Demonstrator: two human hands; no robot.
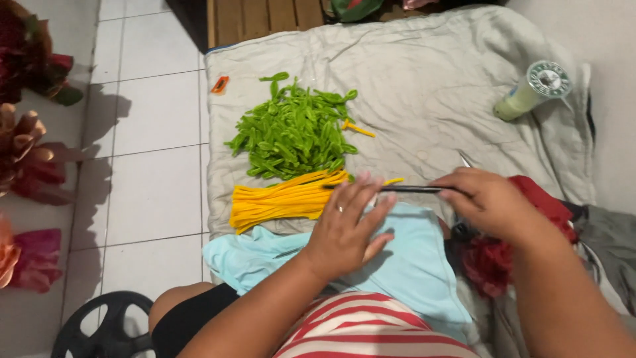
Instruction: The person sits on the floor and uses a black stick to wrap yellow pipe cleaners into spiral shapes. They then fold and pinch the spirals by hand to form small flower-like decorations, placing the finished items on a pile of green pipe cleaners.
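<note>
Two hands meet over one thin black rod [411,189], right hand [487,202] pinching it, left hand [348,225] spread flat, beside one yellow strip bundle [281,199] and one green heap [291,132] on a grey quilt [430,73] over white floor tiles [152,113].

Both hands, left [346,229] and right [489,199], on a thin black rod [411,189] beside yellow strips [285,199].

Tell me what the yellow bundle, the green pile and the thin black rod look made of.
Yellow bundle: probably fuzzy pipe-cleaner stems, matte, long and even. Green pile: likely the same stuff bent into leaf loops, soft and dull. Thin black rod, pinched by the right hand beside the left hand: smooth, rigid, possibly plastic or metal.
</note>
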